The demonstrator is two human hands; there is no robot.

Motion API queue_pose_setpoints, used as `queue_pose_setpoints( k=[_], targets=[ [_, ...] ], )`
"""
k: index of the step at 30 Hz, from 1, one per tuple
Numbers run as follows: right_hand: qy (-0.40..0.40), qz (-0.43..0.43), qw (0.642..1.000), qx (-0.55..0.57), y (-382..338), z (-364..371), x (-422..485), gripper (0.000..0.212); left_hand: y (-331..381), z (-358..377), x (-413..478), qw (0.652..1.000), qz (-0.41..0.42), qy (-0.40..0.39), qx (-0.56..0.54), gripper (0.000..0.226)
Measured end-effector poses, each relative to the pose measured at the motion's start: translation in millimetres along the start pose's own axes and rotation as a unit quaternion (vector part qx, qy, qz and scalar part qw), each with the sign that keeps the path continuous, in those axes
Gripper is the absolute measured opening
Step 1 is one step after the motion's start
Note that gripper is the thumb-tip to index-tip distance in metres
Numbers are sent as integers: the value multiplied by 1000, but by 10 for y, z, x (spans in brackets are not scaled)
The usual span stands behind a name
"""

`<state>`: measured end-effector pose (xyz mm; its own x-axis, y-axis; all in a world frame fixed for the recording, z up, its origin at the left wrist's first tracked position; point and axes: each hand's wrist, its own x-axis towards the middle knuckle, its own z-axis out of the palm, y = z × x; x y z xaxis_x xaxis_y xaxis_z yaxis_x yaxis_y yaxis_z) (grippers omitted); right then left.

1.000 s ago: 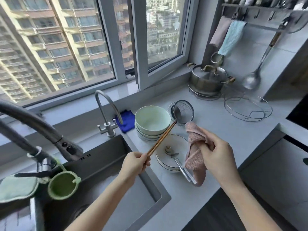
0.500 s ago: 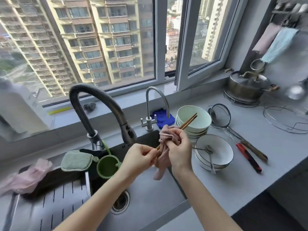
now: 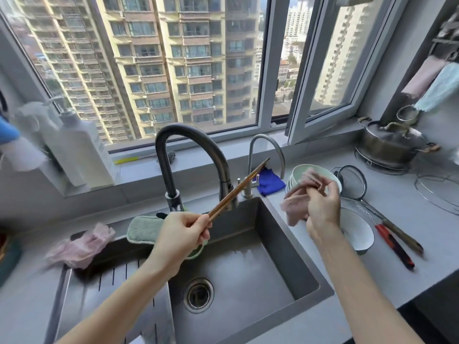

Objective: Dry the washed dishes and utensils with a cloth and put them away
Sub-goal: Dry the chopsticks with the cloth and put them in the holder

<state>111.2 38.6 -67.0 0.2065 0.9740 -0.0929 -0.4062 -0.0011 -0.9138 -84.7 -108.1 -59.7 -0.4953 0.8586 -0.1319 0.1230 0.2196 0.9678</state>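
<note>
From the head view, your left hand (image 3: 181, 240) is over the sink (image 3: 273, 244), fingers curled and pressed together, thumb and forefinger pinching the near ends of a pair of brown chopsticks (image 3: 238, 188). From those fingers the chopsticks slant up and to the right, crossing in front of the dark faucet (image 3: 188, 135), with their tips close to the small chrome faucet (image 3: 267, 142). Your right hand (image 3: 321, 209) is apart from the chopsticks, over the counter edge to the right of the sink, its fingers curled around a bunched pink cloth (image 3: 295, 207); the cloth spills out to the left of and below those fingers. Just beyond the right fingertips sits a stack of pale green bowls (image 3: 298, 167). Under the right wrist is a white bowl (image 3: 357, 232), partly hidden. To the right of the right fingers lies a mesh strainer (image 3: 352, 181), with a red-handled tool (image 3: 395, 247) nearer you. A blue cloth (image 3: 269, 182) lies between the chopstick tips and the bowls.
</note>
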Motion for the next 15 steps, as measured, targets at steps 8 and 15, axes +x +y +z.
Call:
queue_pose_setpoints(
  k=[8,15],
  targets=[
    [-257,8,966,-34,461,495,-844,35,-87,201,-72,995,48,-55,66,45],
    [-375,-46,915,-140,325,528,-882,42,42,-314,-40,988,-31,-91,119,38]
  ],
)
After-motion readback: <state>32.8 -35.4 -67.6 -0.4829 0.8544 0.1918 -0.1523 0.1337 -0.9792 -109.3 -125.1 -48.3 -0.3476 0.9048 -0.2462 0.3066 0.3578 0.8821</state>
